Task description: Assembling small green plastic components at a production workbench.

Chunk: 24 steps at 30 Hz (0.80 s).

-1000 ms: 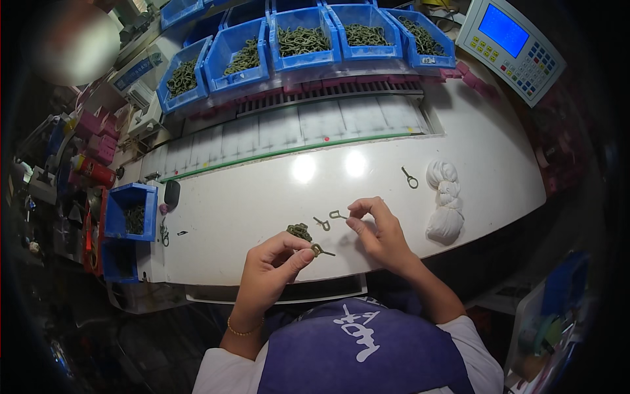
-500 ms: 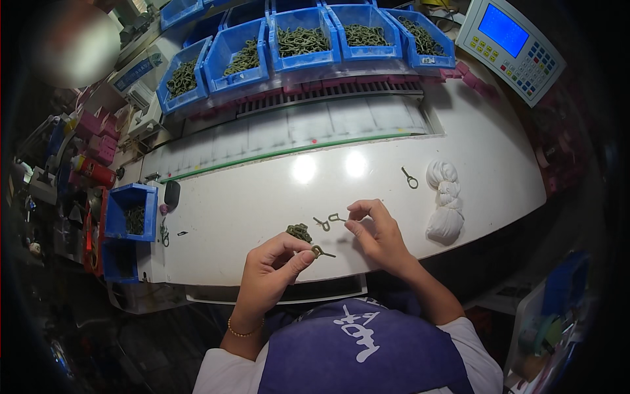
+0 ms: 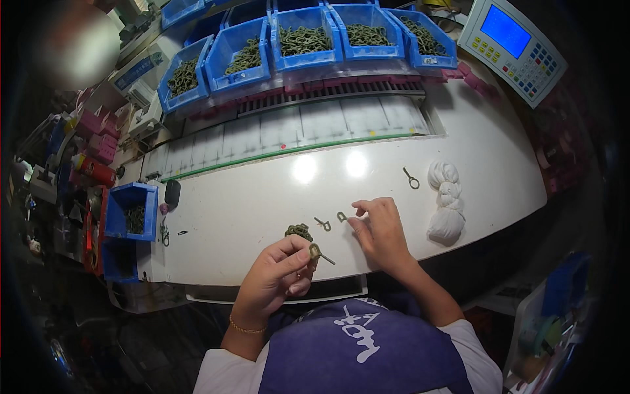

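My left hand (image 3: 272, 272) is closed, with thumb and forefinger pinching an olive-green looped piece (image 3: 315, 251) whose thin stem points down to the right. To its right my right hand (image 3: 380, 233) has its thumb and a finger closed around the stem end of a second, similar green looped piece (image 3: 342, 216); the grip is partly hidden. On the white table between and just beyond the hands lies a loose green piece (image 3: 323, 224). A small pile of green pieces (image 3: 299, 231) sits beyond the left hand.
Farther right lie a single green ring with a stem (image 3: 411, 178) and a knotted white cloth bundle (image 3: 447, 203). A marked belt (image 3: 262, 134) runs across the back, below blue bins (image 3: 305, 62) of green pieces. A control panel (image 3: 513, 49) stands back right; blue bins (image 3: 131, 190) stand left.
My left hand has turned, tilting its piece so the stem slants more steeply. The right hand shifted slightly right with its piece. The belt's marks, including a red dot, moved left.
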Tool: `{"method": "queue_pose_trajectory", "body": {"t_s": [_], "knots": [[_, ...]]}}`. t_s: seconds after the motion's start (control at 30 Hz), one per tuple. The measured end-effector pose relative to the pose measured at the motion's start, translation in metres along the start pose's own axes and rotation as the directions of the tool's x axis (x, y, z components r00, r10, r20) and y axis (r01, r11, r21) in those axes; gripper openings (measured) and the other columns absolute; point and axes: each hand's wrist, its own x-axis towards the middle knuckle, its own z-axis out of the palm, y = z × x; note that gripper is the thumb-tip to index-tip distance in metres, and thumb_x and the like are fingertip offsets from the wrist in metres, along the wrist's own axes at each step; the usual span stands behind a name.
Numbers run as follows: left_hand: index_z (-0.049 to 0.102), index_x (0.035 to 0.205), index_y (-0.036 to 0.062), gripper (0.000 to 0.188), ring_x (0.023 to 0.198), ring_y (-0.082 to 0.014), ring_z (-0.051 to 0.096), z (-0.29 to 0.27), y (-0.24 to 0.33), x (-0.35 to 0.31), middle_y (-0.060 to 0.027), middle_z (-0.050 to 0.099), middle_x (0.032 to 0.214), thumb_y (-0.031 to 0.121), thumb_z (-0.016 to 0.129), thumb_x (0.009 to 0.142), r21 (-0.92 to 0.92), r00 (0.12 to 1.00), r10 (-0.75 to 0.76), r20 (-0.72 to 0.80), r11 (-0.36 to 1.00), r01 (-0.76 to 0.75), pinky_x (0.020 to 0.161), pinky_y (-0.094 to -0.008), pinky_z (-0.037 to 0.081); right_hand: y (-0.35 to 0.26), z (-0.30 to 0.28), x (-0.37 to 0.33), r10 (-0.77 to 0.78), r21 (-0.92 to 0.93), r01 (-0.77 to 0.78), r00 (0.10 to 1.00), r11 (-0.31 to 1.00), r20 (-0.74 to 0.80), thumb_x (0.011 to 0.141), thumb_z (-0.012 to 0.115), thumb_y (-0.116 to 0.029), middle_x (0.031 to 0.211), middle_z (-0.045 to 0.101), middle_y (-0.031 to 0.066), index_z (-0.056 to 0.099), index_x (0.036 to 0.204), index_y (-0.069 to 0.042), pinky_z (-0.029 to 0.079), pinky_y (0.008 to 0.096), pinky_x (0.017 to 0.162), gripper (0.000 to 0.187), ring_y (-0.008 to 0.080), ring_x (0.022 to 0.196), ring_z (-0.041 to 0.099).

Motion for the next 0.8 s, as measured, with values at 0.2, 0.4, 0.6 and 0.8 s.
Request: {"method": "queue_pose_trajectory", "body": {"t_s": [0.2, 0.4, 0.6, 0.8], "knots": [[0.054, 0.096, 0.004, 0.019, 0.047, -0.0067, 0.04, -0.006, -0.003, 0.009, -0.0036, 0.056, 0.079, 0.022, 0.056, 0.098, -0.131, 0.993, -0.096, 0.07, 0.986, 0.105, 0.043, -0.021, 0.034, -0.033, -0.03, 0.006, -0.206, 0.218, 0.234, 0.968, 0.948, -0.144, 0.079, 0.076, -0.011, 0.09, 0.063, 0.0083, 0.063, 0.102, -0.004, 0.046, 0.038, 0.073, 0.028, 0.0298, 0.082, 0.055], [0.055, 0.097, 0.0046, 0.018, 0.051, -0.0047, 0.04, -0.001, -0.004, 0.012, -0.0012, 0.053, 0.079, 0.022, 0.056, 0.099, -0.115, 0.996, -0.077, 0.051, 0.99, 0.082, 0.045, -0.0184, 0.031, -0.055, -0.038, 0.011, -0.348, 0.209, 0.379, 0.922, 0.902, -0.17, 0.073, 0.081, -0.011, 0.09, 0.063, 0.0031, 0.069, 0.102, -0.005, 0.047, 0.0351, 0.073, 0.032, 0.0233, 0.083, 0.054], [0.057, 0.097, 0.0042, 0.013, 0.052, -0.0054, 0.043, -0.001, -0.008, 0.009, -0.0029, 0.057, 0.081, 0.017, 0.06, 0.097, 0.016, 0.997, 0.066, -0.033, 0.998, -0.066, 0.045, -0.0192, 0.034, -0.056, -0.03, 0.009, -0.344, 0.115, 0.366, 0.923, 0.924, -0.175, 0.07, 0.08, -0.006, 0.089, 0.062, 0.0023, 0.069, 0.101, -0.006, 0.046, 0.0348, 0.073, 0.033, 0.0236, 0.084, 0.053], [0.057, 0.096, 0.0047, 0.011, 0.05, -0.0063, 0.044, -0.001, -0.008, 0.007, -0.0028, 0.058, 0.08, 0.016, 0.06, 0.097, 0.063, 0.992, 0.115, -0.045, 0.992, -0.112, 0.044, -0.0201, 0.033, -0.057, -0.027, 0.008, -0.345, 0.106, 0.369, 0.919, 0.923, -0.192, 0.069, 0.08, -0.005, 0.088, 0.062, 0.0017, 0.069, 0.099, -0.006, 0.046, 0.0341, 0.071, 0.032, 0.0233, 0.083, 0.052]]}}
